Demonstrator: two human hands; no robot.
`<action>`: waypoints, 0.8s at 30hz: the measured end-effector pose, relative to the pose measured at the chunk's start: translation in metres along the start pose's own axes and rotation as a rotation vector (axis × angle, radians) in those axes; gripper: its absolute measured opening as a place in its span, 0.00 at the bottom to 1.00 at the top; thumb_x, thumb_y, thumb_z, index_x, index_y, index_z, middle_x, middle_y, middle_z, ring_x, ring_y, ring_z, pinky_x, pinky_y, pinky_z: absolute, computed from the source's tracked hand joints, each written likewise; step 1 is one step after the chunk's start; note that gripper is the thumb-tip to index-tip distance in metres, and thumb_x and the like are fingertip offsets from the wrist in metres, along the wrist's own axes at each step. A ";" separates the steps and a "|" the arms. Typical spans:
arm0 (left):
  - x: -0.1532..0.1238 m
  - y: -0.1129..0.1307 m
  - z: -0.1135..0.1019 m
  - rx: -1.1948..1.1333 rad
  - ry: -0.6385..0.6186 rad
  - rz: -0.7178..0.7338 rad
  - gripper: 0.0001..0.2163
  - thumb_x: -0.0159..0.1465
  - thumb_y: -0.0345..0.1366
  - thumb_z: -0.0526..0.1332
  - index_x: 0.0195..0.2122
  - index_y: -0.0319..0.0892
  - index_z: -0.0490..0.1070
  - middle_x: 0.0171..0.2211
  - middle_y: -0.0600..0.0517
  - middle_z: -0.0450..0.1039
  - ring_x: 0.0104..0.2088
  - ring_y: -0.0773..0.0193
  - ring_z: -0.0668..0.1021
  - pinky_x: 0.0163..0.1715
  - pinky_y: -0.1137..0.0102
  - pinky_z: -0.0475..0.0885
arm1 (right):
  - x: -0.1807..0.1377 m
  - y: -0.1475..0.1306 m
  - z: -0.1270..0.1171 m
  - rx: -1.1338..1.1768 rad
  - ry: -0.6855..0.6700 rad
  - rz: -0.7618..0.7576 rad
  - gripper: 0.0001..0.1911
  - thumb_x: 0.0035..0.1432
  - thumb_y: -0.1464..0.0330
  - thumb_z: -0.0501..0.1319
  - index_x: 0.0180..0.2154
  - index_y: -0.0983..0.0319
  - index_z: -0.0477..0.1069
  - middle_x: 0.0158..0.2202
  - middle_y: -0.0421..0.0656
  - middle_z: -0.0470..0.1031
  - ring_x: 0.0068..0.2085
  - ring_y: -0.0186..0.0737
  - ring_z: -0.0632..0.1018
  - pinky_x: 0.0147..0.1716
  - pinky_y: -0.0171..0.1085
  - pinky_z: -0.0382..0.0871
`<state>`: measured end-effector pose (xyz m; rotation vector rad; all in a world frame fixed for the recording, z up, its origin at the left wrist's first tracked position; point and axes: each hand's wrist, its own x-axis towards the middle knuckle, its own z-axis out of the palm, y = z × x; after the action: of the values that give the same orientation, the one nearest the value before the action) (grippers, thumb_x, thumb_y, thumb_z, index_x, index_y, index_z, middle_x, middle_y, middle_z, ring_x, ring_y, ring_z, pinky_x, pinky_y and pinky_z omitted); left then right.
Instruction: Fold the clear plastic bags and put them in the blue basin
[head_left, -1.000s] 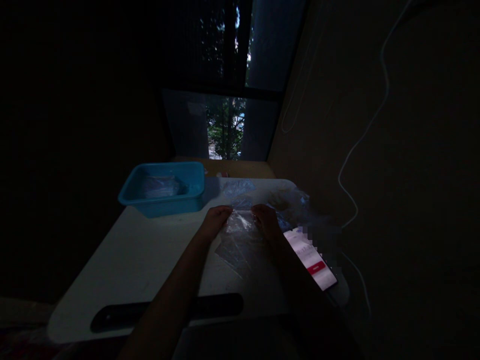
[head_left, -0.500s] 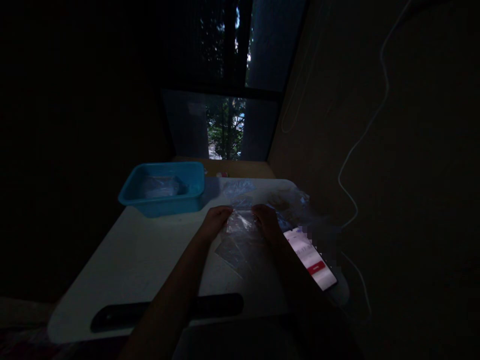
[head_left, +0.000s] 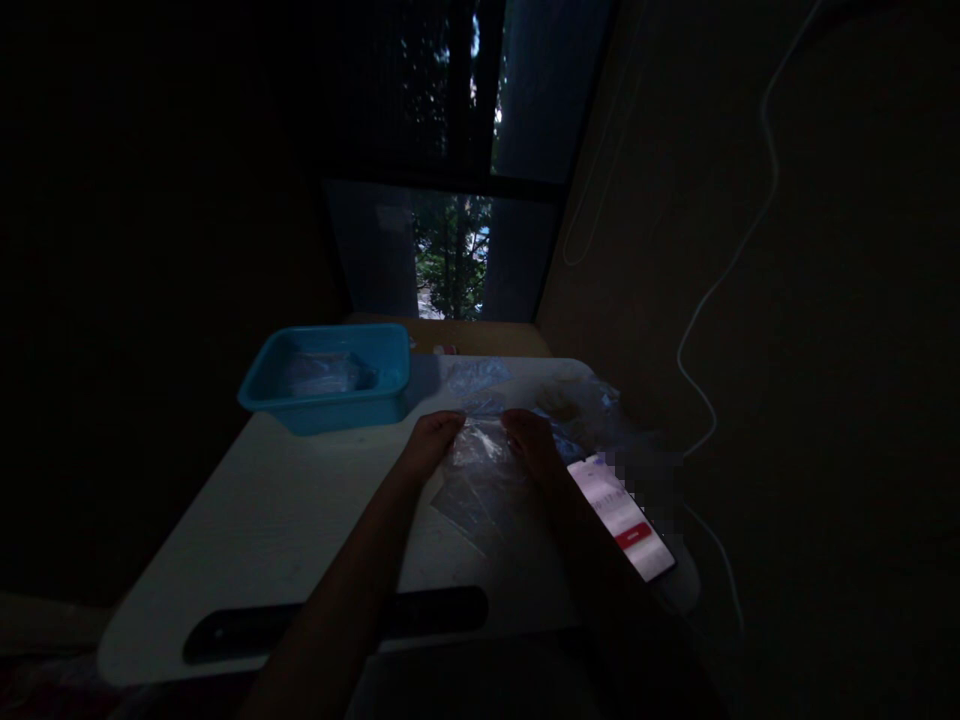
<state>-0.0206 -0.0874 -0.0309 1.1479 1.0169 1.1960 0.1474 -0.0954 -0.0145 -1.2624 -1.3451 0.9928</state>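
In dim light, my left hand (head_left: 431,441) and my right hand (head_left: 531,438) rest side by side on a white table (head_left: 277,510). Both are closed in a pinch on the top edge of a small clear plastic bag (head_left: 480,445) held between them. More clear plastic bags (head_left: 465,500) lie flat on the table just below my hands. What, if anything, is inside the held bag is too dark to make out.
A blue plastic tub (head_left: 327,378) with clear plastic inside stands at the back left. Crumpled plastic (head_left: 581,405) lies at the back right. A lit phone (head_left: 626,515) lies by my right forearm. A dark slot (head_left: 337,620) runs along the near edge. A window is behind.
Almost nothing differs; my hands stay pinched on the bag, with only a slight shift of the fingers and the plastic between them.
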 end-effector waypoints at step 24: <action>0.002 -0.003 0.000 -0.043 0.019 -0.034 0.11 0.46 0.40 0.61 0.23 0.37 0.72 0.14 0.56 0.65 0.15 0.72 0.64 0.18 0.75 0.57 | 0.003 0.004 -0.001 0.045 0.013 0.006 0.10 0.41 0.62 0.57 0.19 0.63 0.65 0.13 0.34 0.58 0.16 0.26 0.59 0.15 0.29 0.51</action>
<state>-0.0198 -0.0850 -0.0343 1.0832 1.0165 1.1979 0.1491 -0.0924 -0.0180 -1.2376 -1.3023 1.0119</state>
